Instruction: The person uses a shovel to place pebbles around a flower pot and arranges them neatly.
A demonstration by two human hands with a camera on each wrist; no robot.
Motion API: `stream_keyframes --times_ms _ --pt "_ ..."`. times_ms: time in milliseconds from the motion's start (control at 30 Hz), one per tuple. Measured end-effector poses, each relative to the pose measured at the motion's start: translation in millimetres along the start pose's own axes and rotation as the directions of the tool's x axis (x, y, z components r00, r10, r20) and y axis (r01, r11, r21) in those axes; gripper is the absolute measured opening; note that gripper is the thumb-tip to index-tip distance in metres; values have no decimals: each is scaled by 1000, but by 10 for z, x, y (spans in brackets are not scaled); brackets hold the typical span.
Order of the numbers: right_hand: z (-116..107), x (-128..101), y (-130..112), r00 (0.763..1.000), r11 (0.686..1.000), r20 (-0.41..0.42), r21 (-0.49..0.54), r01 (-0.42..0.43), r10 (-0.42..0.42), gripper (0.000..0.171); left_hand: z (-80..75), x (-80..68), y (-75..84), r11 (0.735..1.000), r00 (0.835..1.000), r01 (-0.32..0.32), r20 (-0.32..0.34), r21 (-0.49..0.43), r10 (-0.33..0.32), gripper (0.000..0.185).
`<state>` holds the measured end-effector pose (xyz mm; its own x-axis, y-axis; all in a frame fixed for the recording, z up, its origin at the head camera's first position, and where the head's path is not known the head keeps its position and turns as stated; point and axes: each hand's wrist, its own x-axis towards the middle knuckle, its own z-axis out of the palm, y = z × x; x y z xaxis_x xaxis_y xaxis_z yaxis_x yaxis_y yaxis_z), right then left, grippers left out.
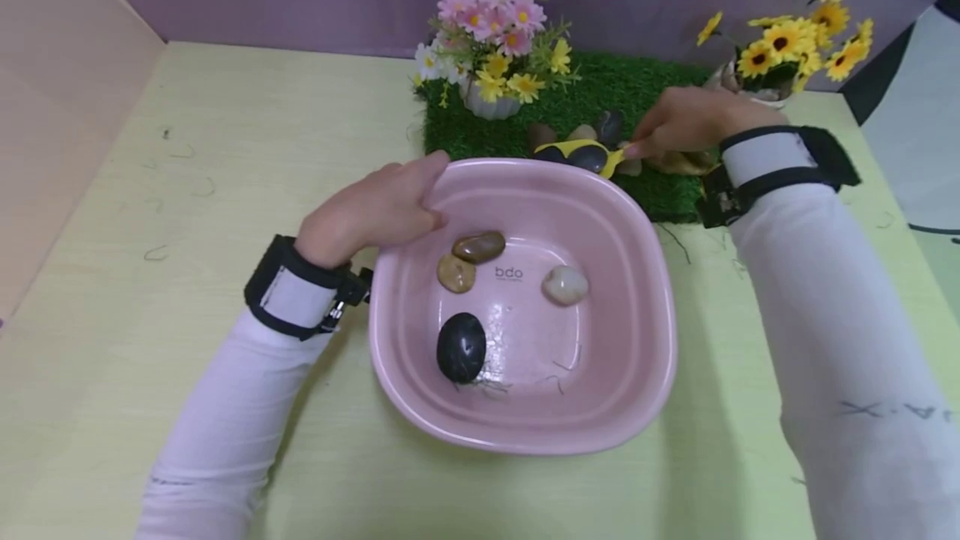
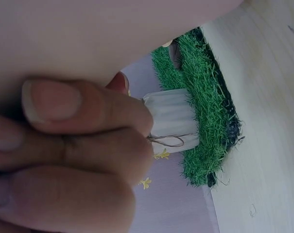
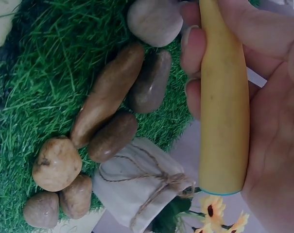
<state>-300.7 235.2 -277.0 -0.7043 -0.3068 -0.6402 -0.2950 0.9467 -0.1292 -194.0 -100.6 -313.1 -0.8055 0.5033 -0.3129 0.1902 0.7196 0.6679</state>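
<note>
My left hand [image 1: 378, 208] grips the upper left rim of a pink plastic basin [image 1: 636, 332], its fingers curled in the left wrist view. Inside the basin lie a large black stone [image 1: 461, 347], a brown stone [image 1: 479, 247], a tan stone [image 1: 456, 273] and a whitish stone [image 1: 565, 285]. Beyond the far rim, my right hand [image 1: 686, 121] holds a small yellow shovel [image 1: 613, 165] by its thick handle [image 3: 223, 111]. Dark stones [image 1: 588, 158] show within the shovel's yellow blade, partly hidden by the basin rim.
Behind the basin lies a green artificial grass mat [image 1: 615, 77] with several stones [image 3: 108, 94] on it. A pot of pink and yellow flowers [image 1: 491, 98] stands there; sunflowers [image 1: 787, 40] stand at the right. Loose grass strands [image 1: 156, 253] dot the pale table [image 1: 90, 340].
</note>
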Motion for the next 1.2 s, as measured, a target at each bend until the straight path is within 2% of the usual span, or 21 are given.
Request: stream_keyframes --times_ms 100,267,467,800,1033,1200 --pt "-20 -3 -54 1000 1000 2 -3 5 -5 48 -3 2 -7 1000 1000 0 1 -6 0 27" --pt "-51 -7 -175 999 994 -27 -110 -29 27 51 -11 0 -5 1000 1000 4 4 -18 -4 25" --pt "-81 -4 -343 998 981 -47 -187 -54 46 51 -21 -6 2 1000 1000 2 -1 -12 -2 24" --pt "-78 22 -386 996 985 4 -149 -92 94 54 -8 -11 5 1000 1000 -8 -7 8 8 27" --pt "-73 -30 -426 995 984 -21 -151 -96 94 56 -9 -12 15 1000 1000 -4 -5 20 4 27" --pt "-92 -126 -466 988 959 -101 -249 -138 116 49 2 -8 7 1000 1000 -4 -7 21 4 26"
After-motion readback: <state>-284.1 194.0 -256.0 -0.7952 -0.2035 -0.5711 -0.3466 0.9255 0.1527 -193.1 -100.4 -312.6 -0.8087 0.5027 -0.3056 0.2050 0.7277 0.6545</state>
